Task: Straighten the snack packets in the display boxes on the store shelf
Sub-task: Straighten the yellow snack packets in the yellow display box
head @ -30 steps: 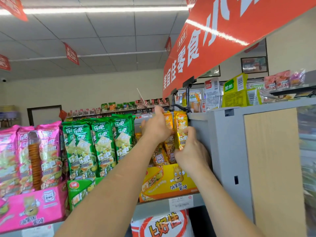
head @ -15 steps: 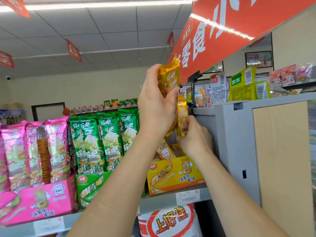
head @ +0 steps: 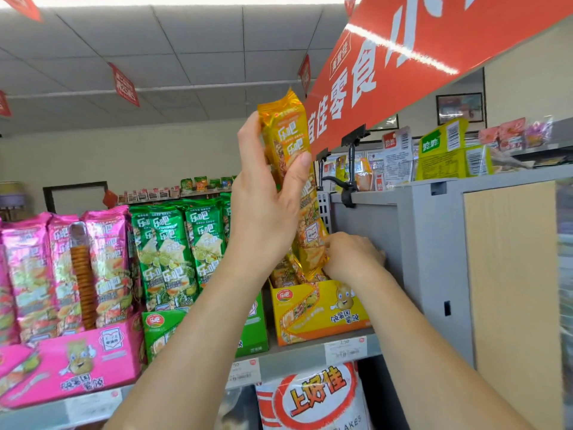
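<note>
Above the yellow box, two packets held.
Left hand grips packet high; right hand pinches second packet lower.

Three display boxes were counted on the shelf: a pink box, a green box and a yellow box. Two hands were spotted, the left hand and the right hand, and two packets were held clear of the rest, a raised yellow packet in the left and a lower yellow packet in the right. At least three pink packets and three green packets were made out, three price tags were tallied on the shelf edge, and one red banner was noted overhead.
</note>
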Demonstrator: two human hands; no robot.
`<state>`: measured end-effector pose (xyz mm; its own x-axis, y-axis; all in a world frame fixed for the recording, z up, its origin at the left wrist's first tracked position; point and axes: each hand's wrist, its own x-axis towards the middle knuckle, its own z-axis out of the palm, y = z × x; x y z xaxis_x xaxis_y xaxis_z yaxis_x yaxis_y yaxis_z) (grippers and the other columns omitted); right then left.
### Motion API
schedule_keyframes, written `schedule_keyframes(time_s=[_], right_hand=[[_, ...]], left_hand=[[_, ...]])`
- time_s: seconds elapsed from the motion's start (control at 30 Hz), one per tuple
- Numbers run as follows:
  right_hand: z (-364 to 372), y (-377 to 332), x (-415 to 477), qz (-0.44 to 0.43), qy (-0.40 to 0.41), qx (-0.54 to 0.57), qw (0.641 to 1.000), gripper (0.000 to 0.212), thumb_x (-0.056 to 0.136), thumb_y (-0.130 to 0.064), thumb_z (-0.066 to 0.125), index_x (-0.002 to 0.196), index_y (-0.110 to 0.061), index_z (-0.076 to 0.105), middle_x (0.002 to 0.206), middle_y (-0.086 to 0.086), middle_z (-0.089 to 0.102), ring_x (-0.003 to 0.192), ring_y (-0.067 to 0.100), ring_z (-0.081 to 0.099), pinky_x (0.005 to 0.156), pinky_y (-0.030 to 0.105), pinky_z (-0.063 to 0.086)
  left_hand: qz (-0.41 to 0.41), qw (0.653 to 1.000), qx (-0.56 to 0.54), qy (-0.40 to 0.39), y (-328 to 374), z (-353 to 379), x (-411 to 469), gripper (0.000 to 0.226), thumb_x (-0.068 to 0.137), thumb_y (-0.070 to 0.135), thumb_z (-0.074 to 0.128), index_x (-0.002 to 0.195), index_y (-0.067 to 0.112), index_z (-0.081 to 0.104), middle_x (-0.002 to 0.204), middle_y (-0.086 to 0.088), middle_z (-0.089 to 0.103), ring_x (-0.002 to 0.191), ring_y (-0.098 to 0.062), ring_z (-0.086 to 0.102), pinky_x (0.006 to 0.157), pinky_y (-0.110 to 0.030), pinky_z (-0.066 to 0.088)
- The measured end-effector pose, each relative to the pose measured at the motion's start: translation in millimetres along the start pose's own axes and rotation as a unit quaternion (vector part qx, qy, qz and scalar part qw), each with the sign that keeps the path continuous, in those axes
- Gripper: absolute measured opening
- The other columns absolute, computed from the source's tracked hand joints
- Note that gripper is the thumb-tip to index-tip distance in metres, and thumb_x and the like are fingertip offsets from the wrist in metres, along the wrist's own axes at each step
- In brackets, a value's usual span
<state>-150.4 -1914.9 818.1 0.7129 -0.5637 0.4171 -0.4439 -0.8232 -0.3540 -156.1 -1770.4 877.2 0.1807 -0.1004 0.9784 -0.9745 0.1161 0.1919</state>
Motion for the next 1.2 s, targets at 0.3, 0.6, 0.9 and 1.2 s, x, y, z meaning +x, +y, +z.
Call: schedule_keyframes(time_s=[0.3,0.6,0.9,1.2], right_hand=[[9,18,-52,-0.093,0.104,0.159,0.977,0.024,0.096,-0.022,0.044,0.099,-0.016,0.068,0.09,0.004,0.071,0.086,0.026,0.065,0.071,0.033,0.049],[-1,24,-128,-0.224,-0.012,0.599,0.769,0.031,0.095,-0.051,0.046,0.113,-0.035,0.065,0.102,-0.006,0.074,0.089,0.013,0.072,0.071,0.025,0.058],[25,58,-175,-0.168,-0.01,0.603,0.78,0.042,0.077,-0.064,0.064,0.112,-0.04,0.061,0.11,-0.006,0.072,0.098,0.014,0.07,0.08,0.037,0.057],[11,73,-206,-0.134,-0.194,0.73,0.642,0.052,0.066,-0.046,0.083,0.111,-0.032,0.061,0.094,0.02,0.07,0.065,0.027,0.068,0.053,0.032,0.053]], left_hand=[[-0.004,0.997,-0.055,0.049,15,-10,-3,0.064,0.094,0.03,0.063,0.146,0.013,0.029,0.103,-0.002,0.068,0.081,-0.004,0.062,0.074,-0.024,0.049],[-0.099,0.968,-0.22,0.067,29,-5,-16,0.036,0.095,0.02,0.061,0.122,0.027,0.039,0.076,0.008,0.065,0.063,-0.006,0.058,0.059,-0.026,0.048],[-0.192,0.95,-0.237,0.07,47,-6,-27,0.036,0.098,0.022,0.057,0.062,0.022,0.055,0.065,0.004,0.039,0.069,-0.02,0.032,0.066,-0.035,0.027],[-0.282,0.919,-0.272,0.04,65,-7,-65,0.029,0.099,0.019,0.055,0.072,0.016,0.065,0.062,0.004,0.053,0.059,-0.009,0.044,0.053,-0.024,0.038]])
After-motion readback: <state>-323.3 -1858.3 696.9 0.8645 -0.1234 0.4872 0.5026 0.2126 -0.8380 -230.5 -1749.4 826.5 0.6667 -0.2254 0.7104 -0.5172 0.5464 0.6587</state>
